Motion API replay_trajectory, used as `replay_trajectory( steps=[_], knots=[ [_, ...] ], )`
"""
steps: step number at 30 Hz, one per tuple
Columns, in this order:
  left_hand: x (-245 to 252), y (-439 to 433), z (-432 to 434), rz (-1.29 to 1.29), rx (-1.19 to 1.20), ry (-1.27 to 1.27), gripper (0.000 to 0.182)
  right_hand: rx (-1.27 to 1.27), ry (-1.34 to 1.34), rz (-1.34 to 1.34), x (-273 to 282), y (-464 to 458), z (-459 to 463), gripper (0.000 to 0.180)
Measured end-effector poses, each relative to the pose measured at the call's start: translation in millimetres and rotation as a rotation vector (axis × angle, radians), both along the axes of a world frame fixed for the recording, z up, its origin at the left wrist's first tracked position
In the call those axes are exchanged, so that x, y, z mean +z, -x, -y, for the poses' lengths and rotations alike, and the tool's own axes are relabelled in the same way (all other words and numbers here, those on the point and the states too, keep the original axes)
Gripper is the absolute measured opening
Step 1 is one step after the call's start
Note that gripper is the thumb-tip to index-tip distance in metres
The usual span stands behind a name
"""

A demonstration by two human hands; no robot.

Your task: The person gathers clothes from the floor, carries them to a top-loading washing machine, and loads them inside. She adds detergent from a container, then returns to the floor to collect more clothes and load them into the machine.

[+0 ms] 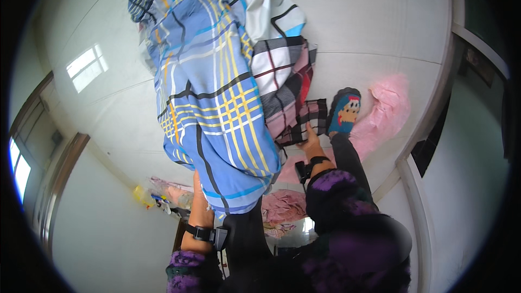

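A large blue plaid cloth (211,89) with yellow, white and black stripes lies bunched over the pale tiled floor and reaches down towards my body. The fingers of my left hand (197,177) are hidden under its lower left edge, so their hold cannot be seen. My right hand (311,140) is at a dark pink-and-black checked cloth (311,120), with its fingers at the lower edge; some of them are hidden. Beside the blue cloth lies a black, white and pink plaid cloth (276,77), and above that a white cloth (272,12) with a black line.
My foot in a teal patterned slipper (346,112) stands right of the checked cloth. Thin pink plastic sheeting (384,110) lies beside it. A crumpled pink piece (285,207) is between my legs. Small items and a yellow bag (142,196) lie by the left wall.
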State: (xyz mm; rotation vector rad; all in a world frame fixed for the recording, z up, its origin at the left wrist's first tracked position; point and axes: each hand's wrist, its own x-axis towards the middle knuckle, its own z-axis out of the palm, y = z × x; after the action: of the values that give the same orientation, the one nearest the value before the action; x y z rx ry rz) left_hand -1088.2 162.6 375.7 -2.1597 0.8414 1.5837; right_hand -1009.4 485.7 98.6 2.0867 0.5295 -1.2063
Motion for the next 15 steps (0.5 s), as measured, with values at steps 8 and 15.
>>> replay_trajectory(
  steps=[8,15],
  knots=[
    [78.9,32.8,11.5,-0.025,-0.126,-0.003,0.059,-0.087,0.176,-0.855,53.8,206.9,16.6,0.028],
    [148.2,50.7,31.1,-0.478,-0.509,0.026,0.065,0.399,0.523,-0.921,134.1,313.1,52.4,0.036]
  ],
)
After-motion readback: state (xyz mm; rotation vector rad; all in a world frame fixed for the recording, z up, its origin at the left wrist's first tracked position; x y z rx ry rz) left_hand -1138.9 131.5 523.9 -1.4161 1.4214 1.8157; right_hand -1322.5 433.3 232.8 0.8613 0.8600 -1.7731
